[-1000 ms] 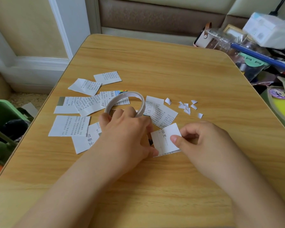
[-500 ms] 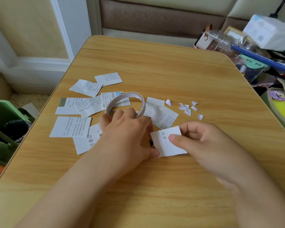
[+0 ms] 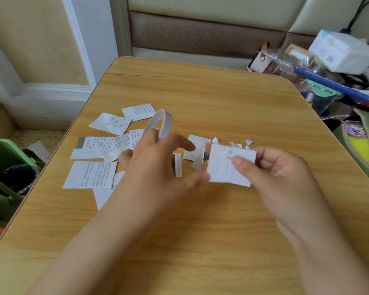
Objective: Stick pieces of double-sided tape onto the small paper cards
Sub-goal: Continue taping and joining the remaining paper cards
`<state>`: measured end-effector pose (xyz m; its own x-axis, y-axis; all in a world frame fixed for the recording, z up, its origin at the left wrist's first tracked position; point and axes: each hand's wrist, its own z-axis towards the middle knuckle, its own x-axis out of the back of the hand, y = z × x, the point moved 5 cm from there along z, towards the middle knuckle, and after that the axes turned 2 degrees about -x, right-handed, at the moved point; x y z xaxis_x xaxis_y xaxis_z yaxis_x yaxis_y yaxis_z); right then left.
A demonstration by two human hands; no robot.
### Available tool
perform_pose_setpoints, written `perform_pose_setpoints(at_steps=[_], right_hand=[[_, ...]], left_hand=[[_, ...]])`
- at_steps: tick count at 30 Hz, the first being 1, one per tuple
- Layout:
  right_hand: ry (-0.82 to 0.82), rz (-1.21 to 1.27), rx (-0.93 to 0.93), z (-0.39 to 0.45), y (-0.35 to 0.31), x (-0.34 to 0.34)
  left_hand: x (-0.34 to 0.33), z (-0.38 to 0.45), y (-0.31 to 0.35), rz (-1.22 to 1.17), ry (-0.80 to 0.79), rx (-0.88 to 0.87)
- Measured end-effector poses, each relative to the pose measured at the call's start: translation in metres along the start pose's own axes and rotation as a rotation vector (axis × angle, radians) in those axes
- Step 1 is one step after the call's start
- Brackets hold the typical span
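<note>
My right hand [image 3: 281, 173] pinches a small white paper card [image 3: 228, 167] with the thumb on top and holds it just above the wooden table [image 3: 200, 92]. My left hand [image 3: 156, 167] is raised beside it, its thumb tip at the card's lower left corner. A thin translucent tape roll [image 3: 161, 124] stands upright, hooked on one finger of that hand. A narrow printed strip [image 3: 178, 165] sits between the hand and the card; the blur hides whether it is held. Several printed cards [image 3: 90, 173] lie to the left.
Small white paper scraps [image 3: 232, 143] lie just beyond the held card. A pile of boxes, bags and books [image 3: 328, 71] crowds the table's right edge, with a green pouch [image 3: 360, 141] below it. A green bin [image 3: 4, 158] stands off the left edge.
Both hands have risen off the table. The card, pressed flat before, is now lifted in my right hand. The tape roll has swung from lying flat to upright on my left hand.
</note>
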<state>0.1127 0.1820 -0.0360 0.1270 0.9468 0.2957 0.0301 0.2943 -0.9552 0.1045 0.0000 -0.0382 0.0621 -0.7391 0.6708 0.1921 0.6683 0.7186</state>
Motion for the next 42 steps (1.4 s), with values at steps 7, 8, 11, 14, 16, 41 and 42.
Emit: perform_pose_setpoints(at_steps=[7, 8, 11, 14, 16, 41, 42], right_hand=[[0.001, 0.404, 0.045, -0.004, -0.016, -0.008], [-0.012, 0.407, 0.05, -0.004, -0.017, -0.01], [-0.031, 0.414, 0.057, -0.004, -0.017, -0.013], [-0.049, 0.402, 0.066, -0.004, -0.017, -0.014], [-0.053, 0.398, 0.074, -0.003, -0.018, -0.014], [-0.113, 0.586, -0.06, -0.002, -0.016, -0.014], [-0.121, 0.611, -0.067, -0.002, -0.016, -0.014]], left_hand=[[0.013, -0.002, 0.009, -0.363, 0.144, 0.046], [0.013, -0.002, 0.01, -0.405, 0.123, 0.049], [0.01, -0.001, 0.006, -0.477, 0.094, 0.044], [0.01, -0.001, 0.004, -0.498, 0.09, 0.042], [0.01, 0.0, 0.005, -0.515, 0.061, 0.028], [0.005, 0.0, 0.006, -0.645, -0.042, 0.012], [0.005, -0.001, 0.006, -0.669, -0.042, 0.032]])
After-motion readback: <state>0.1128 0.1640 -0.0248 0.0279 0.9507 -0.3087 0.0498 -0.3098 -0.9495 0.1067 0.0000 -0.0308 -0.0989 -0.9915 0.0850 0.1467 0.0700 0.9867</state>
